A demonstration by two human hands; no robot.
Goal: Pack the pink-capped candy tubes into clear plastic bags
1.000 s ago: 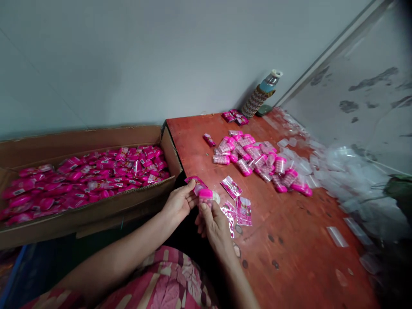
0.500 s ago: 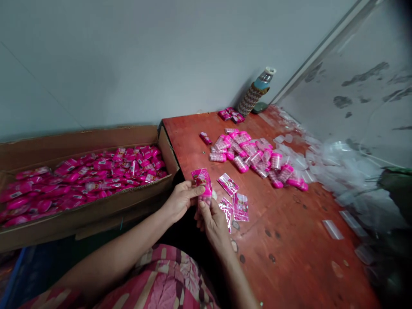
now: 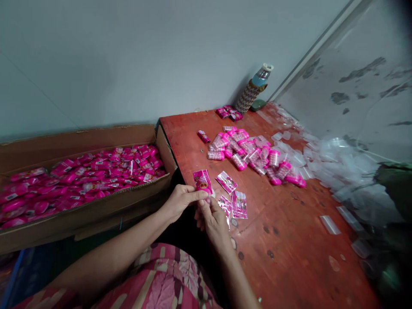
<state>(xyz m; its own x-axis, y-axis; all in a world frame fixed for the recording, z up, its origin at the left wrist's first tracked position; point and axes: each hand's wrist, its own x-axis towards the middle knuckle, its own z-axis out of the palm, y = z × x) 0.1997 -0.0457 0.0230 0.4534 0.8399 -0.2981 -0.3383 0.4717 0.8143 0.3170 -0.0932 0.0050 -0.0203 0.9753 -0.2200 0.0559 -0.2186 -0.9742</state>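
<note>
A pink printed wrapper (image 3: 202, 180) stands upright between my hands at the table's left edge. My left hand (image 3: 184, 201) is closed on its lower left side, with the thumb across the front. Thumb and fingers of my right hand (image 3: 210, 216) are closed at its lower end, where the small container is mostly hidden by my fingers. Just right of my hands, several flat pink wrappers (image 3: 240, 205) lie on the table. Beyond them is a pile of small clear containers with pink caps (image 3: 238, 162), filled with pale pink pieces.
To the left, a long cardboard box (image 3: 165, 143) holds many wrapped pink containers (image 3: 99, 165). The red table (image 3: 283, 266) carries a heap of clear plastic pieces (image 3: 334, 165) at right. A bottle in a knitted cover (image 3: 249, 98) stands near the wall.
The wrapper has slid down over the small container between my hands; the container's pink part, visible before, is now covered. My left thumb is lower. The view has shifted slightly.
</note>
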